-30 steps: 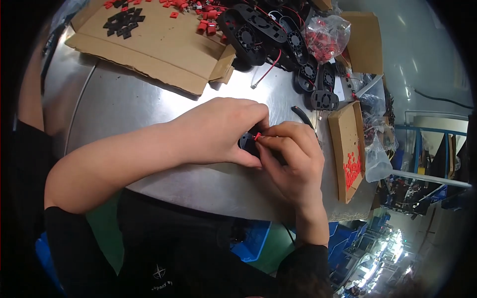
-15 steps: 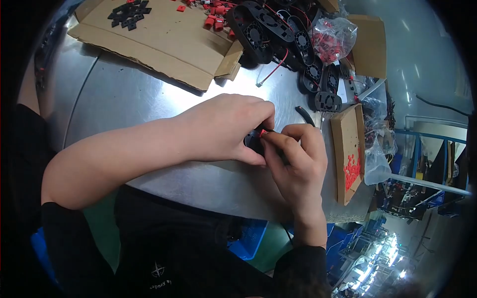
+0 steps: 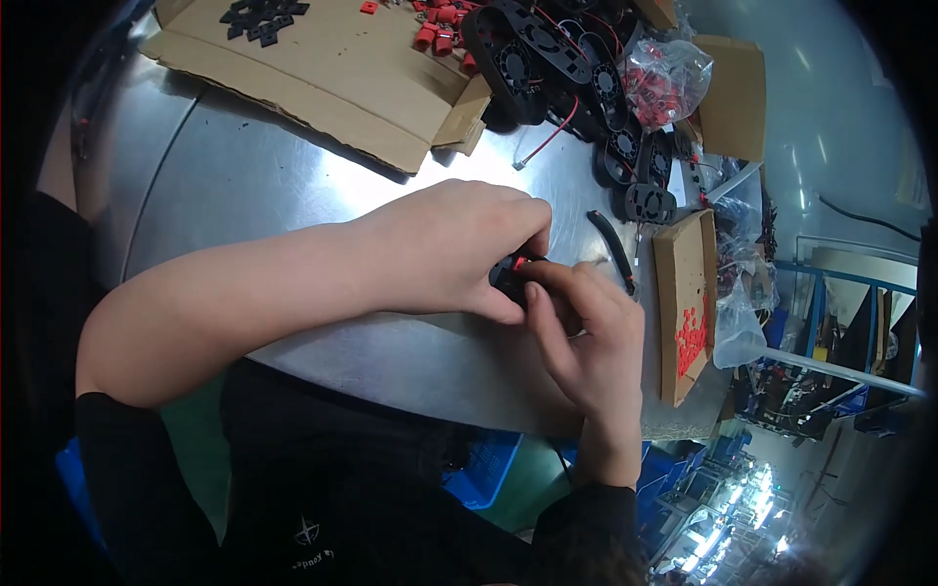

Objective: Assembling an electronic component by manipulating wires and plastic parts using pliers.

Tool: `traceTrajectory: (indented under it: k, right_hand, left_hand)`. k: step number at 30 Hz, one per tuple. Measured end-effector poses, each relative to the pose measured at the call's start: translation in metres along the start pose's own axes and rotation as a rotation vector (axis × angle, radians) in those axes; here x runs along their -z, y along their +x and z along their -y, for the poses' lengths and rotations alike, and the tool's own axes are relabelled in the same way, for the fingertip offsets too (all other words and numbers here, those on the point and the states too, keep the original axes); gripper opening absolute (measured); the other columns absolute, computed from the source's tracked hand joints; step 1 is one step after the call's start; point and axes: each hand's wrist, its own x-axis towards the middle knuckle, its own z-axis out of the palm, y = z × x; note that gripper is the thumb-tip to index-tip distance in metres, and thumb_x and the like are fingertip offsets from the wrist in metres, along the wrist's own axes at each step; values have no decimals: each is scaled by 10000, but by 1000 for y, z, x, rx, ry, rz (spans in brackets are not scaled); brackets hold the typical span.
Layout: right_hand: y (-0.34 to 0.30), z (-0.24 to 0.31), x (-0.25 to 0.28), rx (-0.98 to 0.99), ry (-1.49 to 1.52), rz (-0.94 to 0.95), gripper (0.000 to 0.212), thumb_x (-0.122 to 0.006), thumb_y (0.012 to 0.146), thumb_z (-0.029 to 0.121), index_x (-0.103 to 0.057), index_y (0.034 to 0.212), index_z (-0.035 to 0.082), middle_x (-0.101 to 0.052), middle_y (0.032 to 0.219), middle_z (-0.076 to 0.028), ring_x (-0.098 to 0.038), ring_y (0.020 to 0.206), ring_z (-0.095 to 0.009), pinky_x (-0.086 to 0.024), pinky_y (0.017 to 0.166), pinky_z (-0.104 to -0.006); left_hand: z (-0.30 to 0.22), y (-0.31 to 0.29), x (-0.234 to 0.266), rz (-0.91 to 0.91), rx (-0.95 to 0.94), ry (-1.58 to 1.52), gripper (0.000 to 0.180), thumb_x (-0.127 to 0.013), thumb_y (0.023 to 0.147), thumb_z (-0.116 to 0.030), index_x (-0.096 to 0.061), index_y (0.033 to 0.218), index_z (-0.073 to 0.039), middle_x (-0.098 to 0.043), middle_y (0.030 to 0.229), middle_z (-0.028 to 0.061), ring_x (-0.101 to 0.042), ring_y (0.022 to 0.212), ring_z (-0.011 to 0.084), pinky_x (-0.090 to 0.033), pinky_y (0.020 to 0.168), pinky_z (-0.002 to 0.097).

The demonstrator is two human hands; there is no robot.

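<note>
Above the metal table, my left hand [image 3: 459, 244] is closed around a small black plastic housing [image 3: 503, 278], gripping it between thumb and fingers. A small red piece [image 3: 521, 263] shows at the top of this housing. My right hand [image 3: 591, 327] bends in from the right, its index fingertip against the red piece and its thumb close by. My fingers hide most of the housing and how the red piece sits in it. Beside my right hand lies a curved black tool handle [image 3: 612, 249], its lower end behind the hand.
A cardboard tray [image 3: 322, 103] with black flat pieces [image 3: 262, 21] and red parts [image 3: 445, 39] lies at the far left. Black fan housings [image 3: 547, 59] with wires pile up beyond. A bag of red parts [image 3: 664, 83] and a narrow box [image 3: 669, 303] of red pieces are right.
My right fingers have shifted on the red piece, the thumb now showing more beside the housing. More of the black tool handle is visible. The whole view has moved slightly.
</note>
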Motion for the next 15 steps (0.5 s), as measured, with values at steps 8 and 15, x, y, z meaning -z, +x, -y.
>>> traceTrajectory:
  k: [8,15]
  right_hand:
    - [-9,14,0,-127,-17,75,282,-691,935,57,-685,1214,20,-653,682,-81,-625,550,-133,-486,570,-260]
    - [-8,-60,55,-68,85,0,471,-700,843,32,-643,1309,3,-705,1133,-143,-681,1002,-182,-518,842,-300]
  left_hand:
    - [1,-1,-3,-17,-14,38,456,-885,712,-211,-586,1004,-32,-666,983,134,-669,950,341,-537,798,422]
    - [-5,2,1,25,-4,27,518,-890,754,-346,-603,1035,-18,-688,1027,153,-678,1004,349,-544,879,429]
